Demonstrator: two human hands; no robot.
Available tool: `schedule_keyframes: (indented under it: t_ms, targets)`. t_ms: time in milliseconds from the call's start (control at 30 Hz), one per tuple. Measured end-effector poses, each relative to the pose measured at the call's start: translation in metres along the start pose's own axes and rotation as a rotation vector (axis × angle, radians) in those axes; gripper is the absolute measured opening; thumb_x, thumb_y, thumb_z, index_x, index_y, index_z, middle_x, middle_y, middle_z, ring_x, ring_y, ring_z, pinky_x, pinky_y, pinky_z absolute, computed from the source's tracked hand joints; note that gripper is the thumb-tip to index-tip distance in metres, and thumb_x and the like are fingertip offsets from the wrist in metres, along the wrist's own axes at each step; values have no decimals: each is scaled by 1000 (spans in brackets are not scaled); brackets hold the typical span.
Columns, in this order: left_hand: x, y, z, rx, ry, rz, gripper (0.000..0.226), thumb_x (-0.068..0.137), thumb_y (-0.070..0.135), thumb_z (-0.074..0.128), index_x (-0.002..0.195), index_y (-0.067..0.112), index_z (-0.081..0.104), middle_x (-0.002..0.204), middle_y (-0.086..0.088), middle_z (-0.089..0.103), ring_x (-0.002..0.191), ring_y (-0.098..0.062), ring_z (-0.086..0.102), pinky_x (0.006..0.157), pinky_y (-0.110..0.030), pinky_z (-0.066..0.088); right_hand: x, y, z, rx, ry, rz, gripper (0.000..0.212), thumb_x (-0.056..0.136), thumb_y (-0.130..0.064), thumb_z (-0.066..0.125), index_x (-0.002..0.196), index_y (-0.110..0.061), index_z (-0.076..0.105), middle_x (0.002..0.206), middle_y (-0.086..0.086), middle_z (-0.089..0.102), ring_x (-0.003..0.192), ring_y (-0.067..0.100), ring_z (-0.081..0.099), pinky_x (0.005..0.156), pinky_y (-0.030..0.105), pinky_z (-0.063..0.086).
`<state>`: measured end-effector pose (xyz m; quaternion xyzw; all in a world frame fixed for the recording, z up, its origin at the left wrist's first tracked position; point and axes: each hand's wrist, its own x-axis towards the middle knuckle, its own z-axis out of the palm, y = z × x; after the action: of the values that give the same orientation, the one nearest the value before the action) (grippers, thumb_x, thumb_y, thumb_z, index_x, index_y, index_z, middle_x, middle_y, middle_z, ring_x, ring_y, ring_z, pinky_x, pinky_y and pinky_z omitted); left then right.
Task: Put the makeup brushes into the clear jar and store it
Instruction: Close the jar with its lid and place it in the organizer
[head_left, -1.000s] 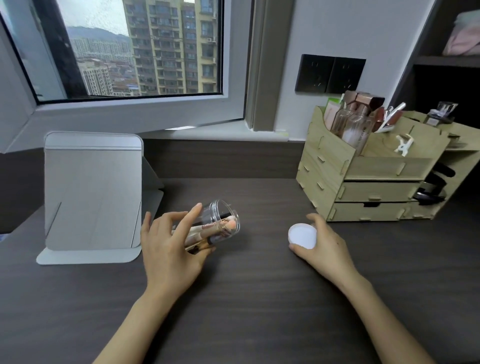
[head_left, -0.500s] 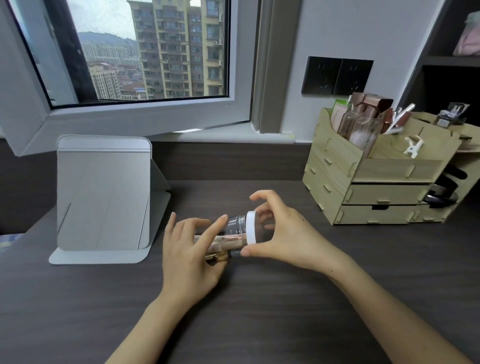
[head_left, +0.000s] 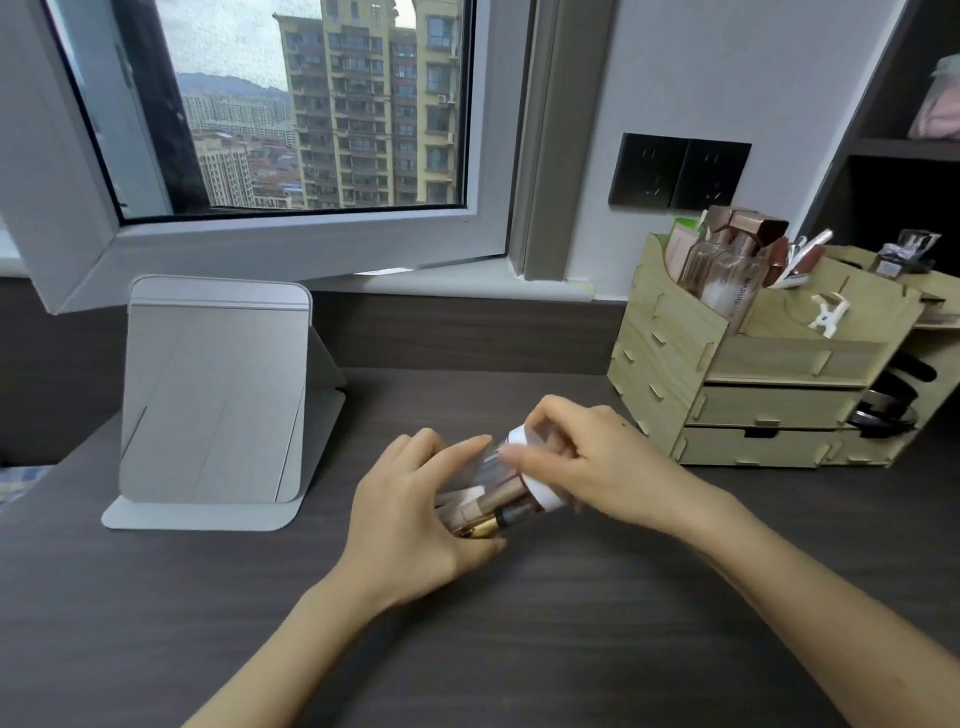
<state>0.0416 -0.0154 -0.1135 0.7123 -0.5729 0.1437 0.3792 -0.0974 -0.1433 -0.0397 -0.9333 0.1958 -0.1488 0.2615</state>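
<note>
The clear jar (head_left: 491, 486) lies tilted on its side just above the dark desk, mouth toward the right. Several makeup brushes (head_left: 496, 512) with pink and gold handles show through its wall. My left hand (head_left: 415, 514) wraps around the jar's body from the left. My right hand (head_left: 587, 462) grips the white lid (head_left: 540, 493), which sits on the jar's mouth. The jar's base is hidden behind my left hand.
A grey folding stand mirror (head_left: 213, 395) stands at the left of the desk (head_left: 571, 623). A wooden drawer organiser (head_left: 758, 395) with bottles and cosmetics stands at the right, near the wall. A window sill runs behind.
My right hand picked the white lid up from the desk and brought it onto the jar's mouth. The left hand kept hold of the jar, shifting slightly right.
</note>
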Motion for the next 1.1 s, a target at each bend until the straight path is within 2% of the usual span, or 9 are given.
schedule_keyframes:
  t_ms: [67, 133, 233, 433, 633, 767, 900, 1000, 1100]
  targets:
    - [7, 4, 3, 39, 5, 18, 75, 50, 52, 70, 119, 27, 58, 82, 11, 42, 72, -11, 38, 54, -25, 34, 3, 2, -1, -30, 11, 84, 66, 74, -78, 29, 86, -17, 53, 61, -4, 55, 54, 16, 60, 55, 34, 48]
    - [14, 5, 3, 30, 12, 10, 75, 50, 54, 69, 119, 28, 57, 83, 11, 44, 72, -12, 40, 54, -26, 36, 1, 8, -7, -29, -14, 85, 73, 69, -84, 23, 101, -26, 53, 75, -7, 61, 67, 15, 64, 65, 36, 52]
    - [24, 6, 3, -17, 13, 19, 77, 48, 57, 69, 119, 28, 58, 84, 8, 48, 73, -14, 44, 57, -26, 37, -4, 15, -18, -11, -66, -31, 60, 69, -71, 53, 121, -45, 39, 111, -15, 54, 97, 6, 54, 78, 26, 47]
    - [31, 18, 14, -118, 26, 17, 81, 48, 57, 72, 120, 22, 58, 86, 6, 53, 77, -16, 50, 63, -33, 45, 1, 12, -32, -29, 76, -54, 45, 65, -63, 65, 101, -37, 52, 79, -15, 55, 70, 4, 52, 61, 25, 42]
    - [38, 28, 26, -174, 120, -53, 76, 50, 55, 73, 116, 21, 59, 84, 6, 54, 77, -13, 51, 65, -31, 46, 11, 9, -37, -84, 172, -14, 43, 66, -68, 58, 95, -36, 56, 74, -14, 56, 71, 7, 51, 59, 24, 36]
    - [59, 43, 24, -160, 48, -19, 85, 53, 58, 75, 128, 30, 47, 98, 8, 53, 91, -11, 50, 75, -29, 45, 7, 6, -49, -84, 360, 19, 43, 72, -60, 58, 106, -33, 59, 88, -16, 59, 78, 5, 53, 62, 19, 39]
    - [98, 56, 19, -225, -145, 39, 108, 52, 73, 64, 144, 35, 22, 128, 5, 46, 117, -14, 39, 96, -28, 35, -12, 6, -99, -141, 561, 83, 48, 73, -57, 59, 111, -29, 51, 91, -8, 55, 79, 11, 53, 60, 28, 40]
    - [118, 60, 18, -260, -21, 23, 92, 59, 70, 58, 139, 31, 35, 125, 1, 53, 116, -18, 46, 94, -27, 35, -28, 14, -145, -192, 723, 164, 45, 75, -55, 59, 109, -26, 51, 90, -4, 57, 84, 18, 54, 63, 30, 40]
    - [133, 60, 16, -336, 77, -31, 73, 68, 56, 64, 132, 27, 45, 119, 2, 58, 114, -17, 51, 94, -31, 38, -36, 20, -186, -298, 876, 255, 48, 76, -50, 60, 114, -22, 51, 102, 2, 61, 96, 26, 56, 80, 38, 43]
